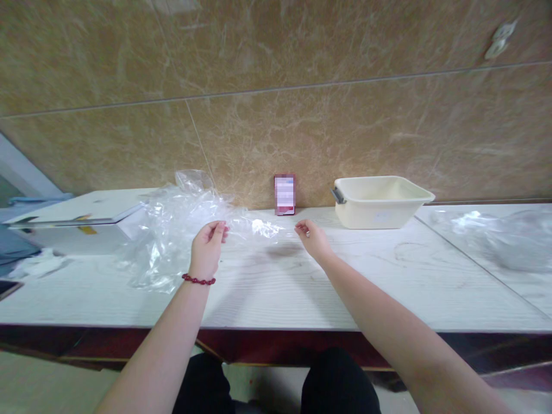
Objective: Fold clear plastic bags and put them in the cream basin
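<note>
Between my two hands stretches a clear plastic bag (265, 229), held just above the white tabletop. My left hand (207, 244), with a dark red bead bracelet (198, 280) at its wrist, pinches the bag's left end with thumb and fingers. At the other end my right hand (314, 238) is closed in a pinch on the thin, see-through edge. A heap of crumpled clear plastic (166, 230) lies behind and left of my left hand; where it parts from the held bag is hard to make out.
A cream plastic bin (371, 214) with a grey handle stands at the right back. A phone (285, 195) leans on the marble wall (259, 138). White box (77, 238) at left; more clear plastic (513, 238) at far right. The tabletop's front edge (276, 329) runs above my knees.
</note>
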`<state>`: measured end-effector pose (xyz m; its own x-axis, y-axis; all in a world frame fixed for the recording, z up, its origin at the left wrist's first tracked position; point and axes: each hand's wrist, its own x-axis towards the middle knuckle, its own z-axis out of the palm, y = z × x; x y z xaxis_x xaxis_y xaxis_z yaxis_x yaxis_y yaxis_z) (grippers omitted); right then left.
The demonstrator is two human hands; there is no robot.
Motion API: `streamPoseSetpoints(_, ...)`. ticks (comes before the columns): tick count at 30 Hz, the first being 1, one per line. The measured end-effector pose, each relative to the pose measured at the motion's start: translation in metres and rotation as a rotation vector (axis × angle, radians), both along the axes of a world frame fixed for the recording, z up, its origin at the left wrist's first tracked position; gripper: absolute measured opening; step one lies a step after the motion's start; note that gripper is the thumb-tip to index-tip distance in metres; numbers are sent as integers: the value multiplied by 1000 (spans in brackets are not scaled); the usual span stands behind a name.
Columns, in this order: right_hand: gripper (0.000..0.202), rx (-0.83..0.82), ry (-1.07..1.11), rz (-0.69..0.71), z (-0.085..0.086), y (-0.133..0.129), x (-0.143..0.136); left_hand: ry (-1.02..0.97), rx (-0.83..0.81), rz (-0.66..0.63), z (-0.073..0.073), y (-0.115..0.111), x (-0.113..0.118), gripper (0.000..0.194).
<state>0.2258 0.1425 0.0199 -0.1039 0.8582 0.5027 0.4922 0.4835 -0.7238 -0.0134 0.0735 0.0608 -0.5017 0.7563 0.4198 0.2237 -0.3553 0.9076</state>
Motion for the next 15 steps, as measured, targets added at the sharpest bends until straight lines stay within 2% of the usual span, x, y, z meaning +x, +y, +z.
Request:
streamPoseSetpoints(4,14,-9,-20,-41,-1,2,3,170,-10,81,3,-2,-6,28)
streamPoseSetpoints(11,18,-58,-40,-123,-1,5,6,258,33,220,4,-4,-18,30)
streamPoseSetpoints(15,19,-103,-105,-132,-1,4,6,355,108,293,11,-11,-16,28)
